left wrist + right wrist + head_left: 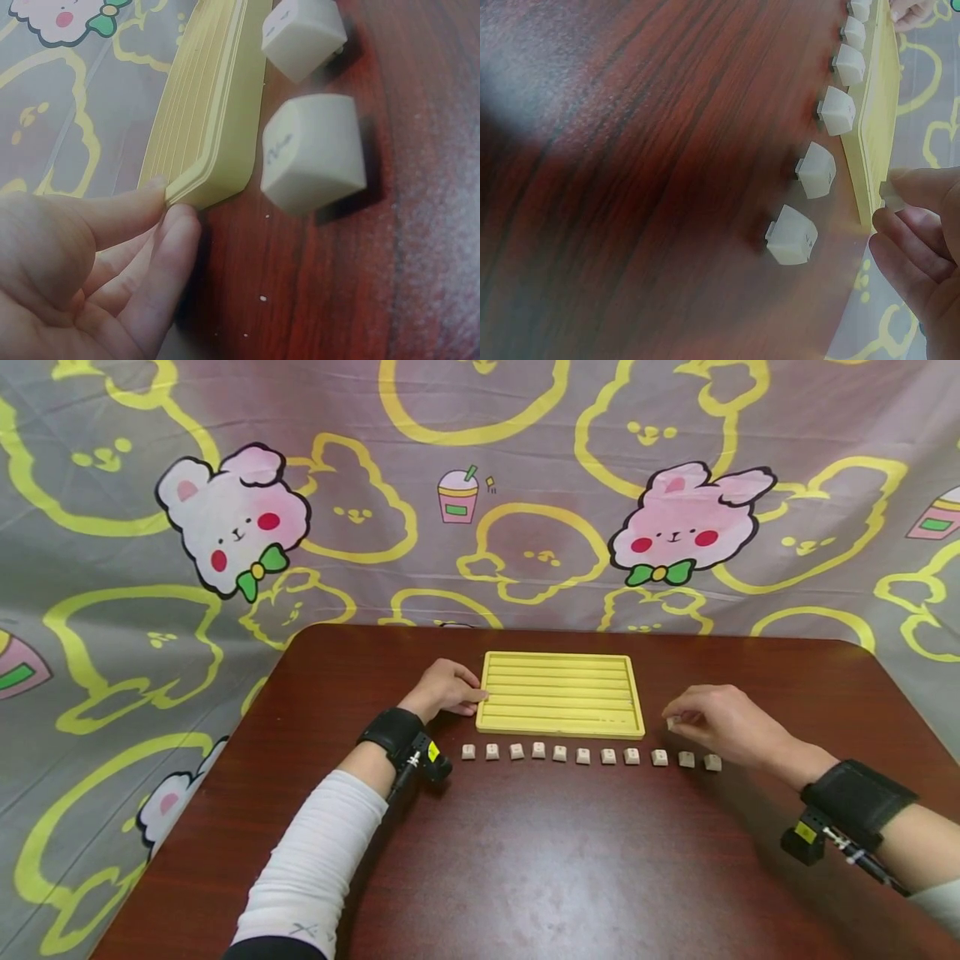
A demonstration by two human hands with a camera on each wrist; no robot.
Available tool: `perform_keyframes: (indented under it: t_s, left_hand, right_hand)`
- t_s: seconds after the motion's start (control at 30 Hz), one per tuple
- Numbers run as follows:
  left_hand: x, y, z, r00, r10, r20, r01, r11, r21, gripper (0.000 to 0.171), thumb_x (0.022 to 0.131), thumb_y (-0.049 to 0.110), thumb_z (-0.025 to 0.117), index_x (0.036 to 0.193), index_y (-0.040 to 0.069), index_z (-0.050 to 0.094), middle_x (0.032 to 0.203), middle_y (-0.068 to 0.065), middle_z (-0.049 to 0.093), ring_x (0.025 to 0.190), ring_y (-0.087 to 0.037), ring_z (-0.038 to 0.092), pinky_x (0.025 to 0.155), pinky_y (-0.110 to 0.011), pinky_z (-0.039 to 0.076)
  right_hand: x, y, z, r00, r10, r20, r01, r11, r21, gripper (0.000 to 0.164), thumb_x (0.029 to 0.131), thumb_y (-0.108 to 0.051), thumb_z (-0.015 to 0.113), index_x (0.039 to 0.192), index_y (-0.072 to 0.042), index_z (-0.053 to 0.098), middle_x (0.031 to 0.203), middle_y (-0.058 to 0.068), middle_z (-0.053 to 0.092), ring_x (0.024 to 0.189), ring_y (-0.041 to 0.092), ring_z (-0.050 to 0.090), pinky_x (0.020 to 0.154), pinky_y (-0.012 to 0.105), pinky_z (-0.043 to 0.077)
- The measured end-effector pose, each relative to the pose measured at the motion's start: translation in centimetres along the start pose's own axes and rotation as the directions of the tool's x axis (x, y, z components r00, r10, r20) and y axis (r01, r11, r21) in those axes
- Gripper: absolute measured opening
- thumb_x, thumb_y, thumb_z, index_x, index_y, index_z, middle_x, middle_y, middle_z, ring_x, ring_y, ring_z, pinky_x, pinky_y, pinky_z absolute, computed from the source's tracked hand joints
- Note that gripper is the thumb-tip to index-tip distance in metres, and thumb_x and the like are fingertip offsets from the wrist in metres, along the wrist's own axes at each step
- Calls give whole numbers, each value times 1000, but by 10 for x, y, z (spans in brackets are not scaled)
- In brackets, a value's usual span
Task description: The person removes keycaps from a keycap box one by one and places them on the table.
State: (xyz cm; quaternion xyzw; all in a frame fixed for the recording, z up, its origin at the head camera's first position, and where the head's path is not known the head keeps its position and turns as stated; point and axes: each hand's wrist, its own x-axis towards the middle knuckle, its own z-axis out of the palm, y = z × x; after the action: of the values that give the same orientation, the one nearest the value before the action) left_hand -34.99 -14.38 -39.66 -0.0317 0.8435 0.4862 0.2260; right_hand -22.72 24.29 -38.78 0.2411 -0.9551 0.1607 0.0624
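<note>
A yellow tray with long parallel ridges lies on the table. My left hand pinches its left edge; in the left wrist view thumb and fingers meet at the tray's corner. Between thumb and fingertips my right hand holds a small white keycap, just right of the tray and over the table. Several more white keycaps stand in a row along the tray's near side, marked with small dark characters. The row's right end, a keycap, sits below my right hand.
The dark reddish-brown wooden table has rounded back corners. Behind it hangs a grey cloth with yellow outlines and rabbit faces. Black straps with small cameras sit on both wrists.
</note>
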Motion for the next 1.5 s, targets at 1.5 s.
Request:
perform_keyframes:
  t_s: [1.5]
  left_hand:
    - [1, 0, 0, 1000, -5, 7, 5, 1000, -19, 30, 86, 6, 76, 111, -6, 63, 75, -6, 65, 56, -12, 63, 60, -25, 62]
  right_hand:
    - [-44, 15, -10, 993, 66, -96, -70, 997, -33, 21, 81, -9, 81, 100, -16, 76, 92, -8, 72, 79, 6, 63, 64, 23, 56]
